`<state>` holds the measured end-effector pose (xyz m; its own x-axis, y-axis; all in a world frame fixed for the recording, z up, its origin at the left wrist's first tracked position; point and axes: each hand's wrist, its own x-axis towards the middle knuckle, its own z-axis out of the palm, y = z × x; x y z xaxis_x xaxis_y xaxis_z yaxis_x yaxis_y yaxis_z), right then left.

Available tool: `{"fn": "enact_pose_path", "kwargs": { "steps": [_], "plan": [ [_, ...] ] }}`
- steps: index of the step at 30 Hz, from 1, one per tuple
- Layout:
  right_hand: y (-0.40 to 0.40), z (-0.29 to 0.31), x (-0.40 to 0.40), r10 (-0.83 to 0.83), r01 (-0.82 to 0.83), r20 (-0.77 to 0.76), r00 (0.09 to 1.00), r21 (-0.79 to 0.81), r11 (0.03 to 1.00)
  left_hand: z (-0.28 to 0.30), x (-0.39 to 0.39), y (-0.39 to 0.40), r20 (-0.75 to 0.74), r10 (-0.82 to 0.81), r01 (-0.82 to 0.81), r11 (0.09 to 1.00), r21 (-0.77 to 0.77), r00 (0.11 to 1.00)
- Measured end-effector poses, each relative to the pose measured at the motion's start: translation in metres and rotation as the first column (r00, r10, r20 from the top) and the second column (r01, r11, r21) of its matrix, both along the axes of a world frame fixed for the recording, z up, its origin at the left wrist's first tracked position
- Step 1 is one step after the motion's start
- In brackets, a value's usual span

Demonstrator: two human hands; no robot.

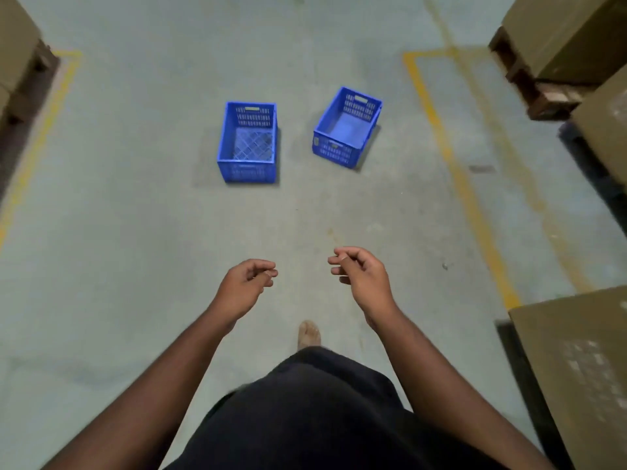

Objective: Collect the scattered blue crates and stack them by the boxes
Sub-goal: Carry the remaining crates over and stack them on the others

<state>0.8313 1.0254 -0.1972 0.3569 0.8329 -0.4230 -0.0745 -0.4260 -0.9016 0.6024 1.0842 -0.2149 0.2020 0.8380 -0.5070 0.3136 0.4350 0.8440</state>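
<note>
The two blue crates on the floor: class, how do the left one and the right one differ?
The left crate sits nearly square to the view; the right crate is turned at an angle. The left crate's floor is an open lattice; the right crate's looks solid. Both are blue, empty, upright, with slotted walls, apart on the concrete floor.

Left blue plastic crate (247,142): lattice base, slotted walls. Right blue plastic crate (346,127): solid base, slotted walls. Grey-green concrete floor (135,215): yellow painted lines (451,157), worn. Brown cardboard boxes (573,32). Dark shorts (322,412).
</note>
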Motion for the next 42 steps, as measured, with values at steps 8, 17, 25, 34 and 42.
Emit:
{"fn": "enact_pose_path", "kwargs": {
  "steps": [8,17,25,34,42],
  "plan": [
    [0.246,0.018,0.042,0.239,-0.238,0.068,0.969,-0.022,0.971,0.003,0.04,0.185,0.066,0.221,-0.218,0.974,-0.055,0.973],
    [0.559,-0.022,0.056,0.417,-0.411,0.169,0.893,-0.073,0.909,-0.057,0.034,0.462,0.104,0.522,-0.507,0.85,-0.143,0.846],
    [0.793,-0.06,0.052,0.56,-0.535,0.208,0.802,-0.167,0.828,-0.069,0.073,0.688,0.051,0.6,-0.54,0.751,-0.381,0.798],
    [1.05,-0.274,0.051,0.858,-0.761,0.309,0.411,-0.402,0.509,-0.246,0.115,0.883,-0.137,0.789,-0.696,0.429,-0.575,0.599],
    [1.31,-0.536,0.056,0.907,-0.703,0.393,0.152,-0.602,0.379,-0.505,0.131,0.986,-0.501,0.816,-0.79,-0.092,-0.606,0.29]
  ]
}}
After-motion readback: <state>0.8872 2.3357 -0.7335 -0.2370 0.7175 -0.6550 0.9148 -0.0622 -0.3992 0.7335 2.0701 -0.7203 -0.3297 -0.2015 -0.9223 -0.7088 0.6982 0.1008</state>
